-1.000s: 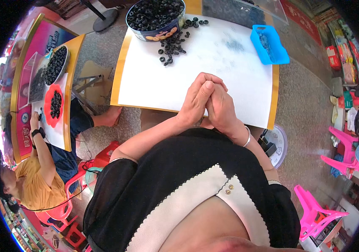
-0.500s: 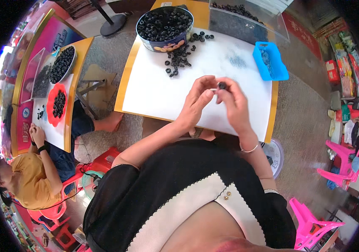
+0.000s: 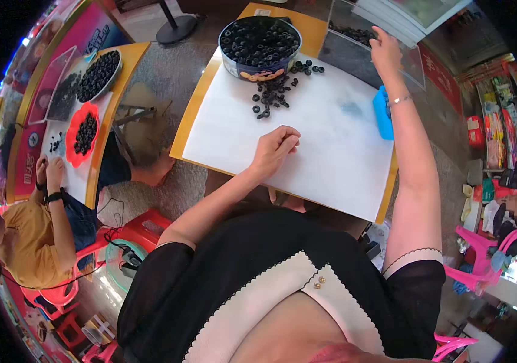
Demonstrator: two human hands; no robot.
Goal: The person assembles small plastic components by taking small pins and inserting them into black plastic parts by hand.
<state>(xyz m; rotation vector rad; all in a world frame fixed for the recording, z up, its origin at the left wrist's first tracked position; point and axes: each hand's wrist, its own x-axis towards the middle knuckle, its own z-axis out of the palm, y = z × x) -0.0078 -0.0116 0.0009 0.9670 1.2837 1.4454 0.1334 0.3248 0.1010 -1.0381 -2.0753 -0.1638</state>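
My left hand (image 3: 275, 150) rests over the white tabletop (image 3: 222, 133), its fingers curled in and the thumb pressed against them; whatever it may hold is hidden. Out to the far right, my right hand (image 3: 387, 55) reaches over a clear plastic box (image 3: 348, 55) that has small black pieces inside. Its fingers are apart, and nothing shows between them. A round tin (image 3: 237, 69) full of small black ring-shaped pieces stands at the far side. Loose black rings (image 3: 272, 94) lie spilled in front of it. Beneath my right forearm, a blue plastic basket (image 3: 382, 115) is partly covered.
To the left, a person in a yellow shirt (image 3: 37, 233) sits at another table with a red bowl (image 3: 72, 148) and a larger bowl (image 3: 117, 71) of black pieces. Pink plastic stools (image 3: 476, 257) stand at right. A stand with a round base (image 3: 177, 30) is beyond the tables.
My hands have parted. The right swung far right from the middle to above the clear box, and the black ring between my fingers no longer shows. My left hand stayed near the middle.
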